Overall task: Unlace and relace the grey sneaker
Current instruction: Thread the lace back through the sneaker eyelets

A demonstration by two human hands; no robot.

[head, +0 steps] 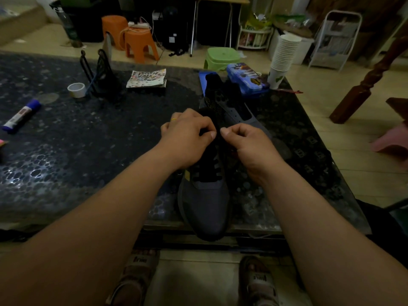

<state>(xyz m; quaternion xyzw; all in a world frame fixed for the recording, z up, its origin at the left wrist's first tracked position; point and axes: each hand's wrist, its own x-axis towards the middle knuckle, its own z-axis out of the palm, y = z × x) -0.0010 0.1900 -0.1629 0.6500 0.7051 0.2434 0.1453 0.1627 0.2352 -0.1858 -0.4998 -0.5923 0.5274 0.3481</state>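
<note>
Head view. The grey sneaker (205, 202) lies on a dark pebble-patterned table (66, 151), toe toward the person and overhanging the near edge. Black laces (207, 171) cross the sneaker's lower eyelets.

Left hand (187, 133): positioned over the sneaker's ankle opening, left of the tongue. Fingers curled, thumb pressed against forefinger, pinching the laces at the top of the lacing. A yellow ring (174, 119) sits on one finger.

Right hand (247, 140): positioned right of the tongue, close beside the left hand, thumbs nearly meeting. Fingers curled, thumb and forefinger pinching the laces. The exact strand held by each hand is too dark to make out.

Surroundings, referenced to the sneaker:
- A second shoe (234, 102) lies just behind it, beyond the hands.
- A blue box (247, 80) and a stack of paper cups (284, 56) stand farther behind, to the right.
- A printed sheet (146, 79) and a black wire stand (97, 74) sit behind, to the left.
- A tape roll (76, 89) and a glue stick (21, 115) lie well to the left.
</note>
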